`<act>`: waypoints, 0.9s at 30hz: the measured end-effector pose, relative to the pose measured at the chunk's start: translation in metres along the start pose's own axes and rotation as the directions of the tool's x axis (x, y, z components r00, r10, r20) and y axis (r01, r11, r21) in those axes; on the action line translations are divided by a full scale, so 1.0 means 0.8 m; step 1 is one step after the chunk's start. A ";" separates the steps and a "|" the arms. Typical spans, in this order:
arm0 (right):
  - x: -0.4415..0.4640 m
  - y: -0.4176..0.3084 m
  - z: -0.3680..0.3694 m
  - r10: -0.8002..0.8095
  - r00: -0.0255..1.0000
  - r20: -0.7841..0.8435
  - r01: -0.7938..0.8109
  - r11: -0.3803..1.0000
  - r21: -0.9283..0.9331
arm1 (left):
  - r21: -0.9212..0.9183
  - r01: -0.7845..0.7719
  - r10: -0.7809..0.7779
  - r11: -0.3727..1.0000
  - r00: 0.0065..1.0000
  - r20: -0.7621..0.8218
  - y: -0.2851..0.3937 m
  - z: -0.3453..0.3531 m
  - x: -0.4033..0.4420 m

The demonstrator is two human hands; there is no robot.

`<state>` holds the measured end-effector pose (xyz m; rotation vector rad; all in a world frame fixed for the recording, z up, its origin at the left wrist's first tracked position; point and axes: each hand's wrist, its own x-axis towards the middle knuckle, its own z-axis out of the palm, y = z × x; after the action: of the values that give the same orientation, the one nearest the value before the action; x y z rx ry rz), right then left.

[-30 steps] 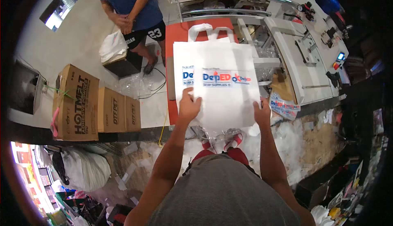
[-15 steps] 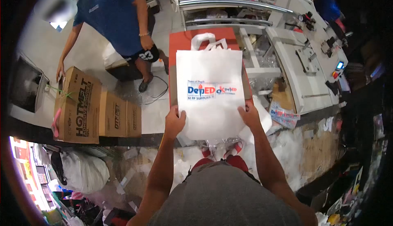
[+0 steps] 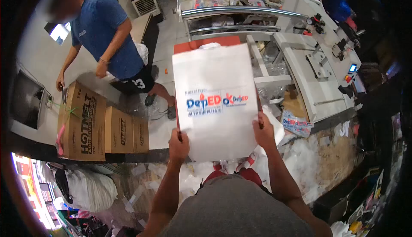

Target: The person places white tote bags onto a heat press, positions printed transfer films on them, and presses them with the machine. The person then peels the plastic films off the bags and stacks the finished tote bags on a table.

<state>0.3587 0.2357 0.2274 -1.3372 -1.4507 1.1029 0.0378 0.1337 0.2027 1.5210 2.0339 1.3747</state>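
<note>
A white bag (image 3: 219, 134) printed "DepED" and "OK DepED" is held up in front of me. My left hand (image 3: 178, 145) grips its lower left edge, fingers closed. On the opposite side, my right hand (image 3: 263, 129) is closed on the right edge. Just past the bag's top edge, a bit of white handle (image 3: 210, 46) shows. Behind the bag lies a red board (image 3: 206, 42), mostly covered by it.
Cardboard boxes (image 3: 87, 125) stand at the left, with a person (image 3: 105, 35) in a blue shirt beyond them. A white press machine (image 3: 317, 74) with metal rails is at the right. A printed packet (image 3: 296, 123) lies near its front corner.
The bag looks larger and closer, and its handles have dropped mostly out of sight. From two misaligned prints, one print now shows. The person in blue has turned toward the boxes and holds a dark object.
</note>
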 end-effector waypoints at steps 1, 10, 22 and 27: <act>0.004 0.009 0.002 -0.001 1.000 -0.007 0.001 1.000 -0.001 | -0.008 0.105 -0.104 0.994 0.993 0.061 -0.002 0.003 -0.009; 0.060 0.030 0.032 -0.031 0.998 -0.060 0.004 0.912 -0.411 | -0.067 0.121 -0.123 0.990 0.992 -0.026 -0.019 0.041 0.042; 0.027 0.057 0.025 -0.154 0.980 -0.123 0.078 0.877 -0.475 | -0.119 0.197 -0.197 0.973 0.980 0.015 -0.034 0.038 0.022; 0.036 0.046 0.026 -0.120 0.986 -0.119 0.053 0.888 -0.458 | -0.053 0.186 -0.186 0.981 0.982 0.005 -0.019 0.038 0.022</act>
<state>0.3454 0.2645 0.1873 -1.6155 -1.7045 0.6080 0.0414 0.1643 0.1799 1.2722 2.0633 1.3444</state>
